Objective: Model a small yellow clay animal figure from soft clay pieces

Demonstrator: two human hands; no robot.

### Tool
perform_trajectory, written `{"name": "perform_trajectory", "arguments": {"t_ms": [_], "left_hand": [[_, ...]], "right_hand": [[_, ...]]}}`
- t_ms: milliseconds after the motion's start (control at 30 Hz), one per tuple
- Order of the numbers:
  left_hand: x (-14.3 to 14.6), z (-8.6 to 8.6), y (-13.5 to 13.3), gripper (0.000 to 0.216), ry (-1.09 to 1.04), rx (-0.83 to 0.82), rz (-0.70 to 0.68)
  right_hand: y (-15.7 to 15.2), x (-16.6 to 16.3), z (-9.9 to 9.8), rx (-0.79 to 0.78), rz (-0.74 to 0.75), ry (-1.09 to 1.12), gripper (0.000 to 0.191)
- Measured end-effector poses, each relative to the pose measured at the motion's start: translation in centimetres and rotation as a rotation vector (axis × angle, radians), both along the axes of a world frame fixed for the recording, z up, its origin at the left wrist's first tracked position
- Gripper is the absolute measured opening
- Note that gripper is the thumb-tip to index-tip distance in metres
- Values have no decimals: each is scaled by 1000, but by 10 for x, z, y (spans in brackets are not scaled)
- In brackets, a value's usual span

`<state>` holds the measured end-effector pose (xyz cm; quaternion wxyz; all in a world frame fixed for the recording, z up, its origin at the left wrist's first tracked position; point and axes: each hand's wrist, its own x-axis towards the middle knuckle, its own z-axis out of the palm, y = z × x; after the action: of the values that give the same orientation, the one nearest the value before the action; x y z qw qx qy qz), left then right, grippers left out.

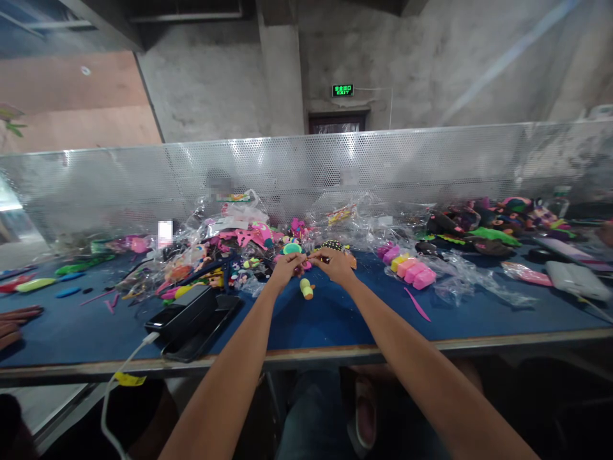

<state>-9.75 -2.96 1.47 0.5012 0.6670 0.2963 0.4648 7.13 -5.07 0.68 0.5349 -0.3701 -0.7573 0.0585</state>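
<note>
My left hand (pixel 286 269) and my right hand (pixel 335 265) meet over the blue tabletop, fingertips pinched almost together. Whatever sits between the fingers is too small to make out. Just below them is a small pale-yellow clay piece (pixel 305 287) with an orange end. Behind my left fingers shows a round green-and-teal clay piece (pixel 291 246). A dark dotted piece (pixel 331 245) lies behind my right hand, partly hidden by it.
Left stand a black power bank (pixel 186 313) with a white cable and a heap of colourful clay pieces and plastic wrap (pixel 234 233). Right lie pink clay blocks (pixel 416 273) and a pink modelling tool (pixel 417 305). Another person's hand (pixel 16 322) rests far left. A perforated metal screen (pixel 306 163) closes the back.
</note>
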Motion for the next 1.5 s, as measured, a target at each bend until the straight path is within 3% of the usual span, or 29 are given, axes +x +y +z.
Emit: {"name": "perform_trajectory", "arguments": {"t_ms": [867, 1500], "left_hand": [[1, 0, -3, 36, 9, -48, -62], [2, 0, -2, 38, 37, -17, 26]], "right_hand": [[3, -4, -3, -208, 114, 175, 30], [-2, -5, 0, -220, 156, 211, 28]]}}
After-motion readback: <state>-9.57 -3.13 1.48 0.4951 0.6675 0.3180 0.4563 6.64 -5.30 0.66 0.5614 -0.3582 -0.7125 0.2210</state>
